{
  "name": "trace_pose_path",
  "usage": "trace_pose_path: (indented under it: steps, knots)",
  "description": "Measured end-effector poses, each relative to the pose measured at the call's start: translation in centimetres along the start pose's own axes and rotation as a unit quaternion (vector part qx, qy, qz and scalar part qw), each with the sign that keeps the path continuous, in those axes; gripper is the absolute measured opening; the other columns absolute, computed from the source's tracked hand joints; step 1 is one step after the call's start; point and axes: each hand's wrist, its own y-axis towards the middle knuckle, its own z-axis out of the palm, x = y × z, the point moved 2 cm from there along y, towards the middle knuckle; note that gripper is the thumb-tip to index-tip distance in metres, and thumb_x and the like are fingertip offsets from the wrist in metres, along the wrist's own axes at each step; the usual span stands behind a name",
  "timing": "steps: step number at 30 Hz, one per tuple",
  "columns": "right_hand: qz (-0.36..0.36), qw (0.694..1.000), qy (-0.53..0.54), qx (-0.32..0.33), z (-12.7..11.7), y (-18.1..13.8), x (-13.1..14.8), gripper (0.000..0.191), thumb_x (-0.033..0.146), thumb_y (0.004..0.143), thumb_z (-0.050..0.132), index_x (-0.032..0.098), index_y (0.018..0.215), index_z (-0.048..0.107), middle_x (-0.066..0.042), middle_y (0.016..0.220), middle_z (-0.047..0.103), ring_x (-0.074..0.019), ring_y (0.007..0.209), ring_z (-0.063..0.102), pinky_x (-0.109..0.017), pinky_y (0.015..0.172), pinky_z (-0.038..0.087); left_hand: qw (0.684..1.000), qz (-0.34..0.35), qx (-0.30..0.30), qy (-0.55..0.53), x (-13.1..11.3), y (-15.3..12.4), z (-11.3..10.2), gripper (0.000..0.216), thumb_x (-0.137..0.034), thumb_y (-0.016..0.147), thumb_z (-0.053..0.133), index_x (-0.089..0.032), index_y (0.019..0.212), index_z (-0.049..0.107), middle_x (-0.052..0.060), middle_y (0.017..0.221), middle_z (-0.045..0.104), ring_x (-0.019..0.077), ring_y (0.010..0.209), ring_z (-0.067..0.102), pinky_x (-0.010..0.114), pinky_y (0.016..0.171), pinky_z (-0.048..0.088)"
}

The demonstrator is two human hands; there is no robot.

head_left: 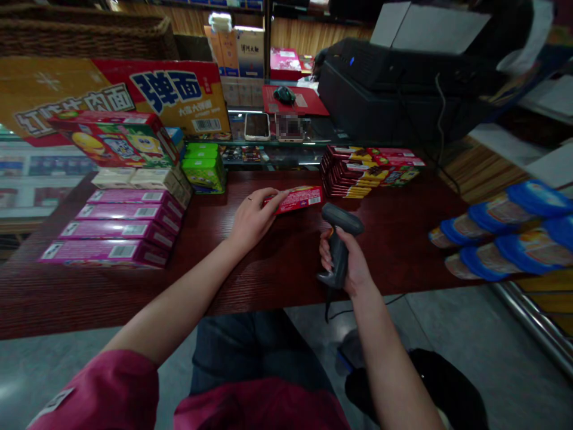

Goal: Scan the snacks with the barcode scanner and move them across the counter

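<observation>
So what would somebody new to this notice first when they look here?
Probably the dark barcode scanner in the right grip, near the middle, and the red box touched by the left grip. After that, the bright stacks: pink boxes on the left, blue-lidded tubs on the far right.

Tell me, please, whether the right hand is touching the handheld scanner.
Touching: the head view plainly shows the right hand wrapped around the grip of the handheld scanner.
</observation>
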Motion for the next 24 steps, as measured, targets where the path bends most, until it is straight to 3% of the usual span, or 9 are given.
trace_pose_path:
  steps: [4, 10, 13, 17, 20, 24]
  knots:
    - [-0.002, 1.0, -0.005, -0.023, 0.2, -0.5, 0.2, 0.02, 0.038, 0.092, 0.065, 0.02, 0.084, 0.065, 0.002, 0.064, 0.053, -0.0093, 0.049, 0.041, -0.017, 0.037, 0.035, 0.999, -0.02, 0.007, -0.033, -0.1, -0.1, -0.5, 0.056, -0.021, 0.103, 0.06, -0.025, 0.158, 0.049, 0.014, 0.139, 0.066, 0.0264, 0.129, 0.064, 0.041, 0.109, 0.056]
    - [-0.027, 0.998, -0.026, -0.044, 0.4, -0.8, 0.1, 0.024, 0.041, 0.074, 0.077, 0.019, 0.077, 0.067, 0.001, 0.063, 0.049, -0.0095, 0.05, 0.038, -0.019, 0.038, 0.03, 0.994, -0.036, -0.027, -0.103, -0.3, -1.1, -3.5, 0.055, -0.025, 0.104, 0.06, -0.025, 0.156, 0.045, 0.014, 0.147, 0.06, 0.0259, 0.139, 0.059, 0.044, 0.121, 0.05]
    - [-0.028, 0.997, -0.042, -0.058, 0.7, -1.1, 0.2, 0.026, 0.042, 0.07, 0.079, 0.02, 0.075, 0.067, 0.001, 0.063, 0.047, -0.0098, 0.051, 0.037, -0.02, 0.038, 0.029, 0.994, -0.035, -0.045, -0.09, 0.0, -2.0, -7.1, 0.048, -0.024, 0.104, 0.061, -0.026, 0.151, 0.052, 0.013, 0.14, 0.058, 0.0244, 0.136, 0.059, 0.041, 0.121, 0.05]
    - [-0.025, 0.995, -0.057, -0.076, 1.1, -1.3, 0.3, 0.025, 0.042, 0.067, 0.079, 0.02, 0.073, 0.066, 0.0, 0.064, 0.045, -0.0097, 0.052, 0.036, -0.02, 0.039, 0.028, 0.996, -0.067, -0.059, -0.025, 2.1, -3.8, -13.7, 0.047, -0.027, 0.1, 0.069, -0.029, 0.146, 0.06, 0.01, 0.134, 0.058, 0.0258, 0.13, 0.06, 0.044, 0.118, 0.053]
    - [-0.016, 0.993, -0.067, -0.092, 1.4, -1.4, 0.4, 0.022, 0.041, 0.068, 0.075, 0.022, 0.071, 0.064, 0.0, 0.064, 0.043, -0.0097, 0.05, 0.035, -0.02, 0.038, 0.027, 0.99, -0.119, -0.081, 0.003, 5.5, -5.3, -18.8, 0.053, -0.032, 0.093, 0.078, -0.031, 0.144, 0.061, 0.008, 0.135, 0.061, 0.0278, 0.129, 0.06, 0.045, 0.112, 0.058]
    - [-0.015, 0.99, -0.082, -0.113, 1.9, -1.4, 0.6, 0.014, 0.038, 0.069, 0.067, 0.026, 0.07, 0.061, -0.002, 0.063, 0.041, -0.0118, 0.049, 0.033, -0.023, 0.036, 0.023, 0.969, -0.19, -0.148, -0.049, 12.0, -7.0, -24.0, 0.062, -0.033, 0.088, 0.081, -0.03, 0.144, 0.055, 0.008, 0.142, 0.061, 0.0239, 0.115, 0.069, 0.036, 0.09, 0.068]
